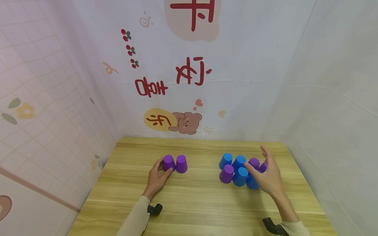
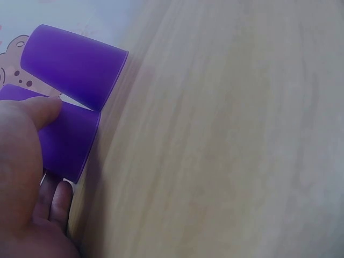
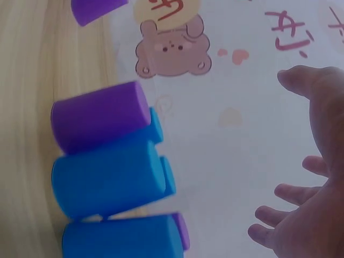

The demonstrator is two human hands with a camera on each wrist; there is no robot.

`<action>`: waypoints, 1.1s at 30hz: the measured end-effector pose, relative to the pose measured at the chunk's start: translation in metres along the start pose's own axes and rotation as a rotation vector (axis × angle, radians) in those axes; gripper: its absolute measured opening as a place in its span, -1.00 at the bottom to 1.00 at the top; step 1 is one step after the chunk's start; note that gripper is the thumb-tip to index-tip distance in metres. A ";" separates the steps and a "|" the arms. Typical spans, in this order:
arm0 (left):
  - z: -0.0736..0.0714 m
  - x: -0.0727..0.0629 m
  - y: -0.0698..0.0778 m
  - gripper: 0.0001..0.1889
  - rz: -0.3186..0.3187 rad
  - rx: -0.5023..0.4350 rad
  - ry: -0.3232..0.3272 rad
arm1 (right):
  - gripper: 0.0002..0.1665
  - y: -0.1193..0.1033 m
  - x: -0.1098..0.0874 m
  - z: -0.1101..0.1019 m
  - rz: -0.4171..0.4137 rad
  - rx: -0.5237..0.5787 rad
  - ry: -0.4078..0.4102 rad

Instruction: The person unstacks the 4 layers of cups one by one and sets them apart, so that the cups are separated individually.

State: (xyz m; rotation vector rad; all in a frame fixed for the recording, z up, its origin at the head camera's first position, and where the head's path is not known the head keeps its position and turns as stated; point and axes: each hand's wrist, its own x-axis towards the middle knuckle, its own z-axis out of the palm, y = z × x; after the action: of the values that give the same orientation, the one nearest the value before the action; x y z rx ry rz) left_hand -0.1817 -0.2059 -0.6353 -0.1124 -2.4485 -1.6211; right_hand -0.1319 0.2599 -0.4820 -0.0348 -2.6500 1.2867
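My left hand [image 1: 157, 179] holds an upside-down purple cup [image 1: 169, 163] at the table's left, thumb on its near side and fingers behind it. A second purple cup [image 1: 181, 164] stands right beside it; in the left wrist view the held cup [image 2: 70, 137] and its neighbor [image 2: 75, 64] meet at their rims. My right hand [image 1: 267, 175] hovers over the cluster on the right, fingers spread and holding nothing. In that cluster stand a purple cup [image 1: 226, 174], a blue cup [image 1: 240, 177] and several others, partly hidden by the hand.
The wooden table [image 1: 200, 206] meets a white printed cloth [image 1: 242, 98] at its back edge, with more cloth on both sides. Black wrist mounts [image 1: 155, 209] sit on both forearms. Table surface lies between the cup pair and the cluster.
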 end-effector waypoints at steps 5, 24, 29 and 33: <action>0.000 0.000 0.000 -0.29 0.010 -0.003 0.003 | 0.26 -0.012 0.006 0.012 -0.046 0.047 -0.027; 0.001 0.001 -0.002 -0.29 0.030 -0.020 0.004 | 0.23 -0.039 0.019 0.076 -0.188 0.080 -0.118; 0.001 0.001 -0.002 -0.29 0.024 -0.025 0.002 | 0.21 -0.044 0.020 0.096 -0.235 0.094 -0.147; 0.000 0.000 -0.001 -0.29 0.020 -0.022 0.004 | 0.19 -0.048 0.021 0.113 -0.240 0.102 -0.178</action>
State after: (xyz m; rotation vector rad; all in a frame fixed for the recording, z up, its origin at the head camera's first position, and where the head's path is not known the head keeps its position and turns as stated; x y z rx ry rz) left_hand -0.1821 -0.2065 -0.6362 -0.1361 -2.4187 -1.6388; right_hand -0.1701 0.1444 -0.5095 0.4187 -2.6246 1.3967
